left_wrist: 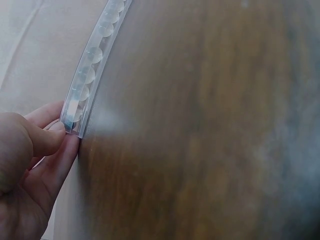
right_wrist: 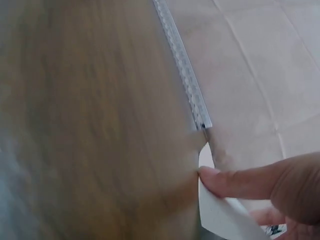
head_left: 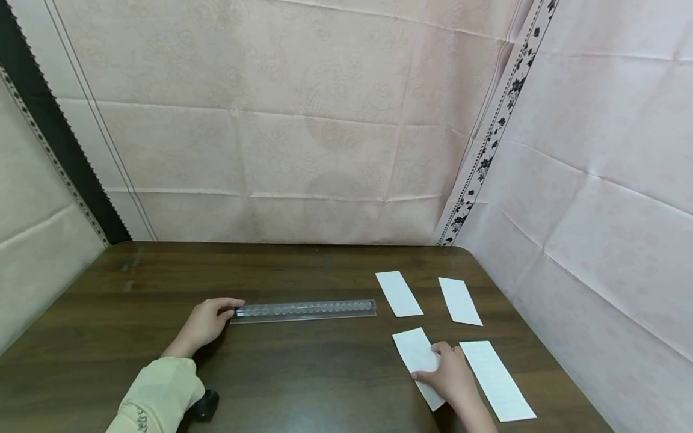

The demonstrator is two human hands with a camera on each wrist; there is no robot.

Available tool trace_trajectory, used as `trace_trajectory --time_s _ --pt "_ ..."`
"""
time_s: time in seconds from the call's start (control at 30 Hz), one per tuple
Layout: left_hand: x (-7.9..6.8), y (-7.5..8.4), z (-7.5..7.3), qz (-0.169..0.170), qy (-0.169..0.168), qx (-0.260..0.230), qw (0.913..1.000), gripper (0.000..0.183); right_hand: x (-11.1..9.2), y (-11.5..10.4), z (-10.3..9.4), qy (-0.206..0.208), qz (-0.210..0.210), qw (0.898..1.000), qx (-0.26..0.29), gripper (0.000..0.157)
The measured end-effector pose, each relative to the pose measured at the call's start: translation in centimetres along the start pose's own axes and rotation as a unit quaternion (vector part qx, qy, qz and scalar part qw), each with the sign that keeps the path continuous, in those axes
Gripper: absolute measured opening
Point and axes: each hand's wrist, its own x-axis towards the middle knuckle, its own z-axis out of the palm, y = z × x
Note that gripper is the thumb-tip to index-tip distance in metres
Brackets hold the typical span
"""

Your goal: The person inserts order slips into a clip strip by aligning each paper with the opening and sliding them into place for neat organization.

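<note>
In the head view, my left hand (head_left: 203, 325) pinches the left end of a long clear plastic strip (head_left: 308, 309) with a row of round, see-through domes along it. The left wrist view has my thumb (left_wrist: 56, 132) over the end of the strip (left_wrist: 85, 75) and fingers behind it. My right hand (head_left: 453, 374) grips a white paper card (head_left: 414, 349) across its width, thumb on the left edge and fingers at the right one. In the right wrist view, the thumb presses on the card (right_wrist: 215, 210), and the far strip (right_wrist: 182, 62) runs beyond it.
Two white cards lie farther back, one on the left (head_left: 399, 293) and one on the right (head_left: 460, 302). Another card (head_left: 498, 382) is just right of my right hand. The brown wooden table (head_left: 303, 373) meets pale patterned cloth (head_left: 325, 120) behind and at both sides.
</note>
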Motion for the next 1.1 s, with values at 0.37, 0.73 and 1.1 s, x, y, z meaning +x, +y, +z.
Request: trace_trajectory --time_s 0.37,0.73,1.1 --pt "-0.1 0.2 -0.1 -0.005 -0.002 -0.002 1.0 0.027 1.0 1.4 -0.1 -0.03 0.06 0.982 0.178 0.032" --pt "0.0 0.1 -0.1 -0.008 0.001 -0.005 0.9999 0.027 1.2 1.5 0.2 -0.066 0.123 0.916 0.376 0.04" --pt "-0.2 0.2 -0.1 -0.007 0.003 -0.005 1.0 0.027 1.5 0.7 1.3 -0.06 0.144 0.864 0.48 0.044"
